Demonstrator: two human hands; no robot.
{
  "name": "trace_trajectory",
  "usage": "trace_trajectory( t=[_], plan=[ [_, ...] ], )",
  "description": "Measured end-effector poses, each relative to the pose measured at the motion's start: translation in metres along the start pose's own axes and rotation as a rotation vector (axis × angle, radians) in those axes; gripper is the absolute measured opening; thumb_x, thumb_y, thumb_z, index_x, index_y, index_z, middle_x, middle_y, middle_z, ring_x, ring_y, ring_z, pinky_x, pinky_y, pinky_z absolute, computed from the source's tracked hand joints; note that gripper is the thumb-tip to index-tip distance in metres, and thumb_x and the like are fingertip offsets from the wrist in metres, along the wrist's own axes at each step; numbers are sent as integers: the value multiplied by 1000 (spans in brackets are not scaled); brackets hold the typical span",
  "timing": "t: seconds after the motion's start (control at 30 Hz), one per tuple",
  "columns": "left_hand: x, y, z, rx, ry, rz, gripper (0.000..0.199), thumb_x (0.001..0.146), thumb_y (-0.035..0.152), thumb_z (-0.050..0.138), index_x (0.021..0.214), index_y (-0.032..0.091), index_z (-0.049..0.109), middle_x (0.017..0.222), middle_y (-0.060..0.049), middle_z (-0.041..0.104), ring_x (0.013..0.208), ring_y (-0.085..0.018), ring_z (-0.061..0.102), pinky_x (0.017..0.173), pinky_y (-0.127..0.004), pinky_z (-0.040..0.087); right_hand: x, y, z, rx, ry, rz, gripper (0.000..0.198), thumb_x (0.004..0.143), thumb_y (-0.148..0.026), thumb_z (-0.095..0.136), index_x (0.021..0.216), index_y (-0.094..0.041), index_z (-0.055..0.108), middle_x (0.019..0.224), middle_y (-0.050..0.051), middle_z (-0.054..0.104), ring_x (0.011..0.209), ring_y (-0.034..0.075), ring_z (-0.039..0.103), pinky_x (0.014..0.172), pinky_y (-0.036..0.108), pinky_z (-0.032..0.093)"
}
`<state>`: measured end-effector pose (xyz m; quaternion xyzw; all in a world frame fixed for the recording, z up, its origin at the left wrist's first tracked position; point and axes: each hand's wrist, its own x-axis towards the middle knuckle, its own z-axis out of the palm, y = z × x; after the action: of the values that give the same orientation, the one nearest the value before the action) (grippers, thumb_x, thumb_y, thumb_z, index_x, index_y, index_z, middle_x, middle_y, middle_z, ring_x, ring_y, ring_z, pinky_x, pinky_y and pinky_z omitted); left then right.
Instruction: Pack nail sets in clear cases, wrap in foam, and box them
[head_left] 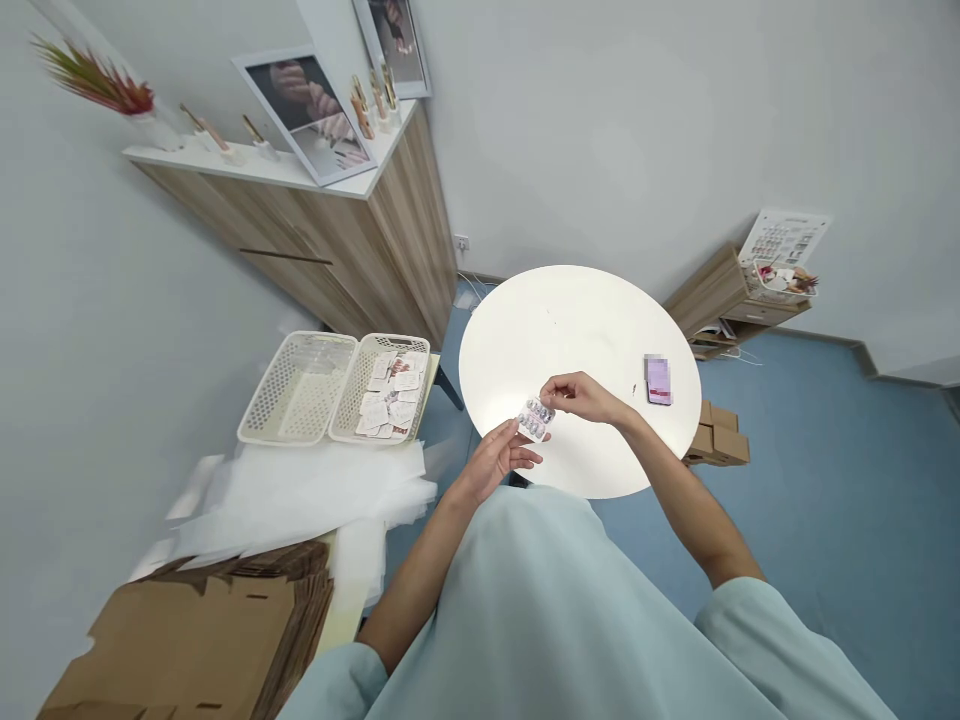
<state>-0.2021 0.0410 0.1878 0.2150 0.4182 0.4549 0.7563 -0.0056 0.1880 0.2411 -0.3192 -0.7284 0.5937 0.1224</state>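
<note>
A small white card of press-on nails (535, 420), with several shiny rounded pieces in rows, is held tilted over the near part of the round white table (592, 320). My left hand (499, 458) grips its lower left edge between thumb and fingers, the other fingers spread beneath it. At the card's upper right corner, my right hand (574, 396) is closed in a pinch; its fingertips touch the card or a piece on it. Exactly what those fingertips pinch is too small to tell.
A phone (658, 380) lies on the table's right side. To the left are a white basket (300, 390), a second basket (341, 400) with several cards, white wrapping sheets (315, 490) and stacked flat cardboard boxes (195, 640). Brown cartons (718, 437) stand on the floor at right.
</note>
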Motion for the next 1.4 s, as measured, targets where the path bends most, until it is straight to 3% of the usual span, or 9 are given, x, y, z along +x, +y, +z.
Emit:
trace_trajectory(
  t=[0.2, 0.33, 0.57, 0.63, 0.77, 0.97, 1.17, 1.27, 1.4],
  plan=[
    [3, -4, 16, 38, 38, 38, 58, 82, 66, 80, 115, 20, 66, 136, -18, 71, 87, -19, 73, 80, -33, 57, -2, 7, -9, -10, 74, -37, 34, 90, -51, 72, 92, -18, 79, 88, 4, 74, 68, 13, 52, 63, 27, 40],
    [11, -9, 19, 206, 205, 140, 60, 79, 56, 86, 123, 22, 63, 143, -17, 66, 86, -15, 71, 83, -32, 56, -7, 12, -6, 30, 187, 11, 34, 85, -53, 78, 83, -19, 77, 76, 2, 70, 62, 12, 51, 58, 26, 38],
    [26, -17, 26, 506, 465, 354, 80, 72, 46, 90, 142, 24, 57, 151, -17, 60, 83, -14, 71, 76, -30, 56, -12, 25, -5, 72, 208, 103, 22, 81, -39, 75, 79, -18, 78, 67, 1, 67, 57, 11, 50, 52, 25, 40],
    [26, -15, 27, 503, 497, 356, 77, 75, 48, 88, 142, 23, 59, 144, -17, 65, 84, -17, 73, 78, -32, 57, -12, 28, -8, 98, 257, 114, 17, 78, -34, 74, 77, -17, 77, 70, 3, 69, 59, 12, 53, 53, 24, 41],
    [21, -5, 28, 450, 545, 348, 58, 80, 54, 83, 124, 17, 70, 106, -11, 78, 71, -16, 71, 69, -31, 55, -17, 30, -17, 193, 284, 118, 16, 75, -32, 73, 76, -17, 76, 75, 5, 72, 65, 14, 58, 54, 25, 43],
    [13, 11, 34, 252, 433, 264, 53, 72, 45, 93, 111, 16, 72, 95, -4, 75, 57, -7, 59, 60, -24, 47, -25, 24, -25, 269, 249, 66, 23, 78, -39, 76, 78, -16, 75, 74, 4, 71, 61, 12, 54, 55, 25, 42],
    [5, 18, 37, -74, 122, 31, 61, 72, 40, 96, 122, 16, 72, 97, -5, 74, 54, -2, 47, 54, -19, 42, -30, 16, -26, 342, 166, -1, 28, 82, -45, 79, 79, -17, 72, 69, 1, 65, 60, 11, 51, 56, 25, 39],
    [0, 18, 39, -165, -19, -12, 63, 75, 45, 94, 127, 17, 73, 108, -10, 76, 55, -3, 43, 53, -20, 41, -29, 15, -24, 375, 117, -39, 30, 84, -47, 79, 80, -18, 71, 67, 0, 63, 59, 11, 50, 55, 25, 38],
    [-4, 18, 43, -166, -97, -15, 75, 74, 51, 92, 139, 22, 68, 132, -17, 74, 52, -3, 39, 51, -22, 40, -28, 13, -19, 388, 72, -80, 32, 86, -50, 79, 82, -18, 73, 70, 1, 66, 60, 11, 52, 57, 26, 40]
  ],
)
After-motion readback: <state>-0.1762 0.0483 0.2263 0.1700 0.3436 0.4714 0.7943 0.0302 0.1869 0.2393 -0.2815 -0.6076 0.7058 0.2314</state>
